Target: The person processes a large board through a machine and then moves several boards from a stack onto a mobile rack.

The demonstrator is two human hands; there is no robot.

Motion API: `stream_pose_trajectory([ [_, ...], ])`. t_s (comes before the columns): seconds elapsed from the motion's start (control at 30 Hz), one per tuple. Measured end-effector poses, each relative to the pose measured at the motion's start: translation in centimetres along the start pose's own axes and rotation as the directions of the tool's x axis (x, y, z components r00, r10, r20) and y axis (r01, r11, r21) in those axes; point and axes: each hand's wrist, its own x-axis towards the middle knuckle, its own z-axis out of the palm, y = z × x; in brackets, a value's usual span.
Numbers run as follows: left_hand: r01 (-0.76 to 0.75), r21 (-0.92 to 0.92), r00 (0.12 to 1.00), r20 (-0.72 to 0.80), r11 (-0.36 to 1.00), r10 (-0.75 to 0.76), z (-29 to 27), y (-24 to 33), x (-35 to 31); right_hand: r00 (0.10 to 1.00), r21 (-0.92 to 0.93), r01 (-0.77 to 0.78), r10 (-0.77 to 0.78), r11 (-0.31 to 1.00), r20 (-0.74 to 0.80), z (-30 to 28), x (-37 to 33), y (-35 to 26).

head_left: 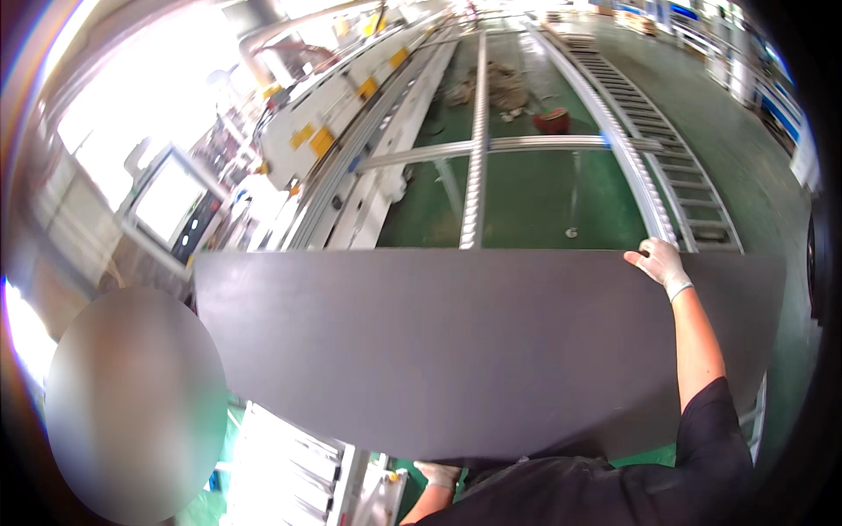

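A large dark grey flat panel stretches across the view in front of me. My right hand, in a pale glove, is closed over the panel's far edge toward the right, thumb pointing left. Close to my body, my left hand is at the panel's near edge. Its fingers are partly hidden by the panel, and it appears to grip that edge from below. Just beyond the panel, the metal roller rails run away from me.
Yellow-marked machinery and a control screen line the left. A ladder-like metal frame lies along the right. A red container sits on the green floor between rails. White roller equipment stands at lower left, beside a blurred oval.
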Motion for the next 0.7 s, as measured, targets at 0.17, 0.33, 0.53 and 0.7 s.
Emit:
stream_pose_trajectory([
  [0.17, -0.049, 0.097, 0.954, -0.290, 0.994, 0.075, 2.7, -0.9, 0.3, 0.995, -0.042, -0.018, 0.022, 0.999, 0.097, 5.9, 4.2, 1.3],
  [0.33, -0.012, 0.069, 0.907, -0.420, 0.998, 0.040, 1.2, -0.2, 1.0, 0.960, -0.068, -0.080, 0.095, 0.994, 0.263, 8.6, 6.2, 2.0],
  [0.53, 0.082, 0.187, 0.807, -0.589, 0.979, 0.045, 2.2, -1.2, 1.7, 0.915, -0.074, -0.110, 0.130, 0.991, 0.382, 10.4, 7.0, 3.7],
  [0.7, 0.124, 0.191, 0.775, -0.632, 0.974, 0.025, 1.5, -1.6, 3.8, 0.906, -0.072, -0.147, 0.163, 0.987, 0.391, 11.6, 9.5, 5.4],
])
